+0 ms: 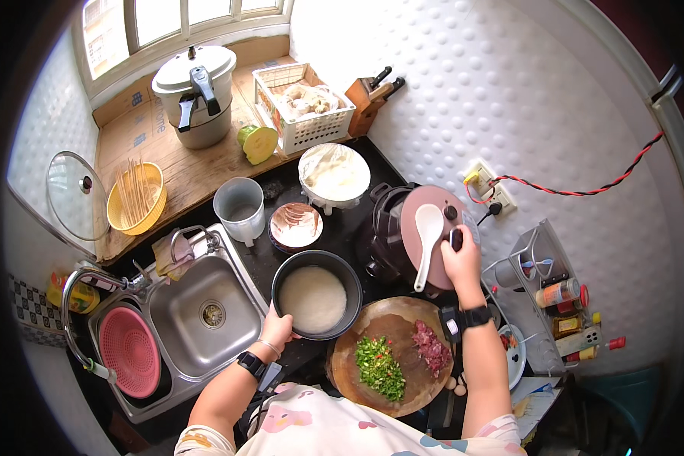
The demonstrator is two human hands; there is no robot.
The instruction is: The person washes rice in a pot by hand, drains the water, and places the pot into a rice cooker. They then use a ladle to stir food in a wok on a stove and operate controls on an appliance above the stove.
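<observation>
My left hand grips the rim of a dark inner pot, which holds whitish, cloudy liquid. At the right, my right hand is on the handle of a mauve lid belonging to an electric pressure cooker; the lid is tilted up. A white rice spoon lies against the lid. Below the cooker, a round wooden chopping board bears chopped green and red peppers and minced raw meat.
A steel double sink with a pink colander is at left. Behind the pot stand a plastic jug, a small bowl and a covered white bowl. A condiment rack hangs at right; eggs lie by the board.
</observation>
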